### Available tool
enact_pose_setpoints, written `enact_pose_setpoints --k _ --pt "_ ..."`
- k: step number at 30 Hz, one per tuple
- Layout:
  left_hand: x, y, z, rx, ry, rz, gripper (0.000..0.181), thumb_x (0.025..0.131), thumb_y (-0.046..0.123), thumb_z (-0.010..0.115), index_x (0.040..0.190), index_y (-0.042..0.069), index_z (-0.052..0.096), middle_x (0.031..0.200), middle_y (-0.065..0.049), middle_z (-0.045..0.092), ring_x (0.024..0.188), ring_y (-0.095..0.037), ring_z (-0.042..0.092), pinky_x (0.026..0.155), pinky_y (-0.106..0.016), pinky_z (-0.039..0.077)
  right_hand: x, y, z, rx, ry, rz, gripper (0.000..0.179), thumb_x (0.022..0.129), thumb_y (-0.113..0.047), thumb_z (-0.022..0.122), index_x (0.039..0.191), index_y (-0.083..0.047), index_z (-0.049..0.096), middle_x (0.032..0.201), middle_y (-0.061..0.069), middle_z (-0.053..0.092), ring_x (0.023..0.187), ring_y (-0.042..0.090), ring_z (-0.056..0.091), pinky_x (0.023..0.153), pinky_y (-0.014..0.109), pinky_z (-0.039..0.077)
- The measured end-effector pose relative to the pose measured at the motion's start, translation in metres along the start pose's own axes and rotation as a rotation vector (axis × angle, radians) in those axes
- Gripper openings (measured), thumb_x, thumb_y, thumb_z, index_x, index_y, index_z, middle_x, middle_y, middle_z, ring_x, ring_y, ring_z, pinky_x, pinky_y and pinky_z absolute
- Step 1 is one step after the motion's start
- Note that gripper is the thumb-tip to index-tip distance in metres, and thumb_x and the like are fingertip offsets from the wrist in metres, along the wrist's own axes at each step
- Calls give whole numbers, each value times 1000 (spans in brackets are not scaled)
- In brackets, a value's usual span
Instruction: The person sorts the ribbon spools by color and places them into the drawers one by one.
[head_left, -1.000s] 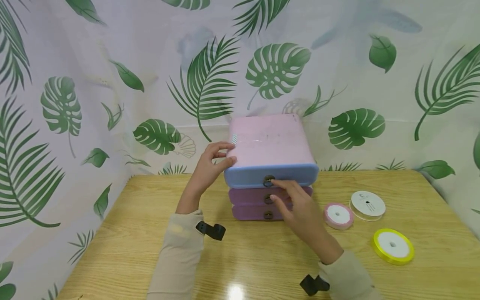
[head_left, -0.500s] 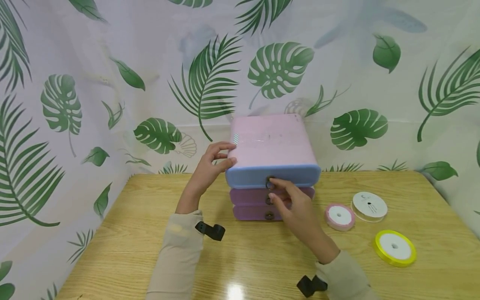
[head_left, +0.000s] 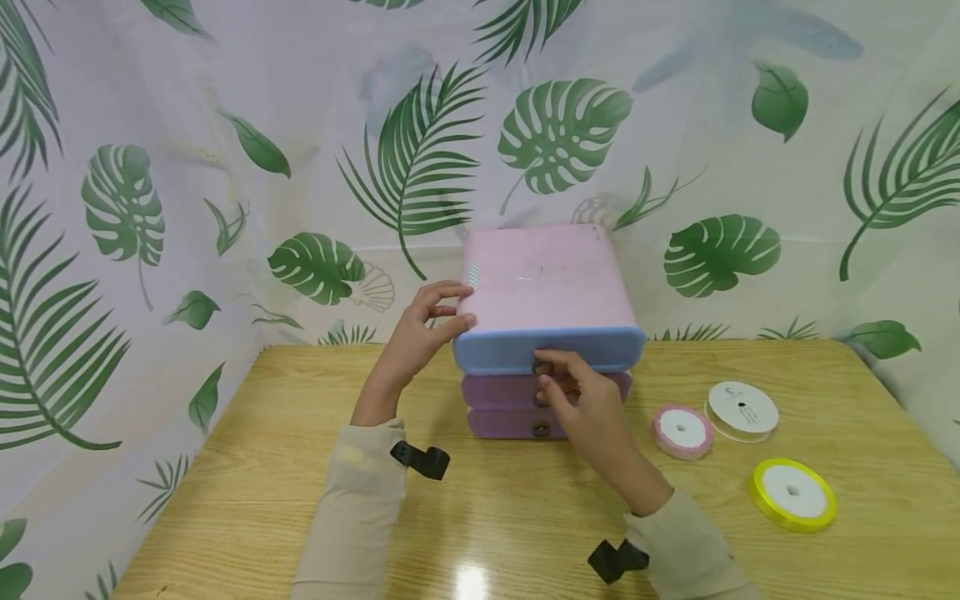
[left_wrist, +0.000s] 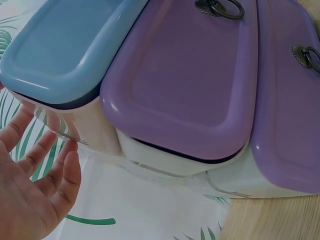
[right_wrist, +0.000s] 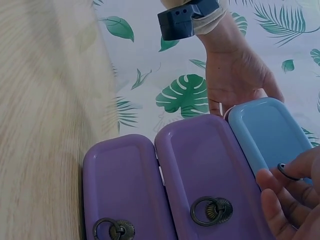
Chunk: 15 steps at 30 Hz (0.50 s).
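Observation:
A small pink chest of drawers (head_left: 543, 275) stands at the back of the table, with a blue top drawer (head_left: 495, 352) and two purple drawers (left_wrist: 185, 75) below it. My right hand (head_left: 592, 408) pinches the dark metal ring pull (right_wrist: 285, 172) of the blue drawer between thumb and fingers. My left hand (head_left: 412, 337) touches the upper left side of the chest, its thumb near the front top edge and its fingers against the side. Similar ring pulls hang on the purple drawers; the middle drawer's ring pull (right_wrist: 212, 211) shows in the right wrist view.
To the right of the chest lie a pink-edged ribbon spool (head_left: 682, 431), a white spool (head_left: 742, 411) and a yellow ribbon spool (head_left: 793, 493). A leaf-printed cloth (head_left: 300, 125) hangs behind the wooden table (head_left: 247, 500).
My right fingers have drawn in around the blue drawer's ring pull, with the thumb nearer to it. The left hand keeps its place on the chest. The head view has shifted slightly.

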<state>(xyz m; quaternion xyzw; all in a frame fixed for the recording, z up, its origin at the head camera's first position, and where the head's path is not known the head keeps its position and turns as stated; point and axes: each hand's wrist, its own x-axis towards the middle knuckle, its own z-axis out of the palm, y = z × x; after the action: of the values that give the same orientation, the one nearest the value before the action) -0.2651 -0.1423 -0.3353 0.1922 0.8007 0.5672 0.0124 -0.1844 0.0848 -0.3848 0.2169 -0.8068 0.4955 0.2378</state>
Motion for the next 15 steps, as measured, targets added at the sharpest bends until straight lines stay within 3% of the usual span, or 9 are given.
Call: enact_pose_setpoints --k 5,10,15 --pt "-1 2 1 -3 0 -10 43 92 24 62 135 18 54 150 1 33 126 -32 45 93 -52 49 0 -1 -2 44 -17 36 26 93 3 57 119 0 61 95 16 68 70 23 69 62 24 56" --pt "-1 0 1 -12 -1 -20 43 92 25 63 134 18 54 150 2 33 125 -31 45 93 -52 49 -2 -2 -5 87 -37 89 25 93 3 56 118 0 61 95 17 67 68 15 68 59 25 55" --pt "0 -1 0 4 1 -20 43 92 25 63 133 18 54 150 1 33 125 -31 46 92 -49 50 -5 -5 -10 74 -68 123 24 92 4 57 115 -1 62 95 16 70 68 15 68 55 23 52"
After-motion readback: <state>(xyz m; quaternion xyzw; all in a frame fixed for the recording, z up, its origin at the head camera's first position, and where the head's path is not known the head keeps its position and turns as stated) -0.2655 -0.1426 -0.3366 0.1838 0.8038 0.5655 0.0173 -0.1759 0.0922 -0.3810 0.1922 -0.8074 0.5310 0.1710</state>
